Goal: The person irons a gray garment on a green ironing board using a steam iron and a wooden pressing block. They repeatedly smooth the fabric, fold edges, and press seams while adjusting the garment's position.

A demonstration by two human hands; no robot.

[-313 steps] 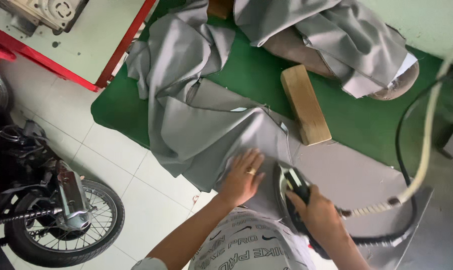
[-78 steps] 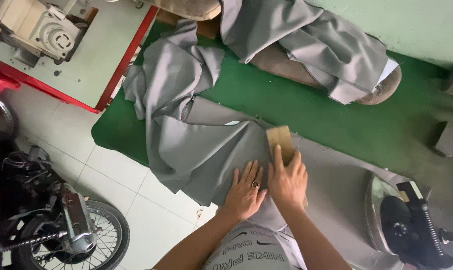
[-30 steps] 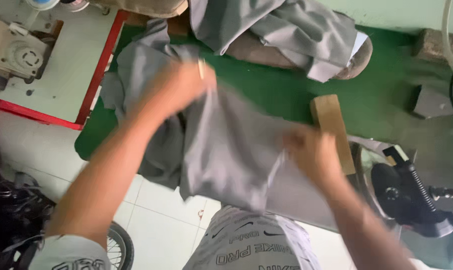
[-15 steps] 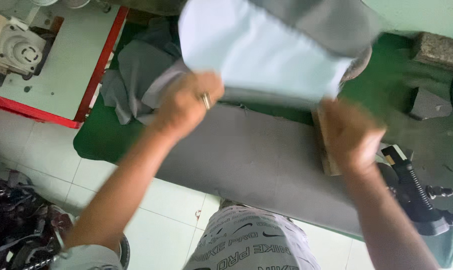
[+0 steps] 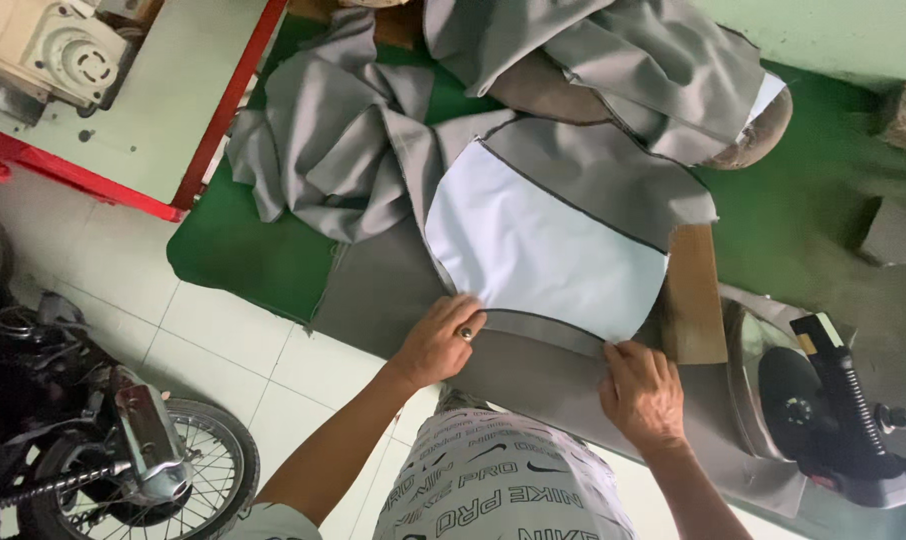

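Note:
A grey garment piece (image 5: 598, 175) lies flipped over on the green padded table (image 5: 243, 262), showing a pale white lining (image 5: 538, 250). My left hand (image 5: 439, 340), with a ring on one finger, pinches the near left edge of the piece. My right hand (image 5: 641, 390) presses the near right edge against the grey pressing pad (image 5: 373, 290). A wooden block (image 5: 695, 295) lies partly under the fabric, just above my right hand.
A black steam iron (image 5: 833, 420) rests on its plate at the right. More grey cloth (image 5: 333, 140) is heaped at the back left and over a padded form (image 5: 633, 60). A sewing machine table (image 5: 123, 90) stands at the left, a motorbike (image 5: 83, 440) below.
The garment piece, lifted in the air half a second ago, now lies on the table lining side up. Both hands have dropped to its near edge.

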